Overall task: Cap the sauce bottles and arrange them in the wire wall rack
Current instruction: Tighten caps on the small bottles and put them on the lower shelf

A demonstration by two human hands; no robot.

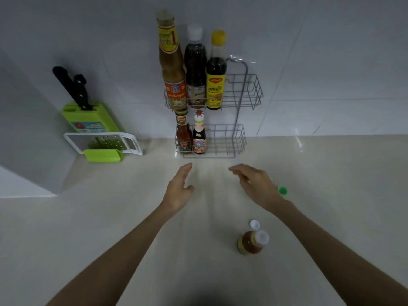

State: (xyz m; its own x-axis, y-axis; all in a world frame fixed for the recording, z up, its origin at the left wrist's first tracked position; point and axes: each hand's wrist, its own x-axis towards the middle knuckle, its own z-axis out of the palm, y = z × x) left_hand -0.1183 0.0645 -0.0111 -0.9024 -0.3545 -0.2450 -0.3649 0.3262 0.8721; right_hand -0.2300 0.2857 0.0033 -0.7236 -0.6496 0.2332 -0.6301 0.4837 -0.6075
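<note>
On the pale counter (132, 217) well in front of the wire wall rack (238, 138), the small sauce bottle (250, 245) stands apparently uncapped, probably light and slick, best gripped round its body; both hands, left hand (179, 191) and right hand (256, 186), hover empty with fingers loosely spread.

Green knife block (89, 117) with black-handled knives (75, 87), white-framed grater (103, 142) leaning against it, beige countertop (110, 217), white wall tiles (320, 51)

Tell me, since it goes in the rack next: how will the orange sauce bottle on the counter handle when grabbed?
The bottle stands upright and narrow, so a sideways nudge could tip it. It looks mostly full, so probably heavy for its size. Its flip cap seems open, so tilting may spill.
</note>
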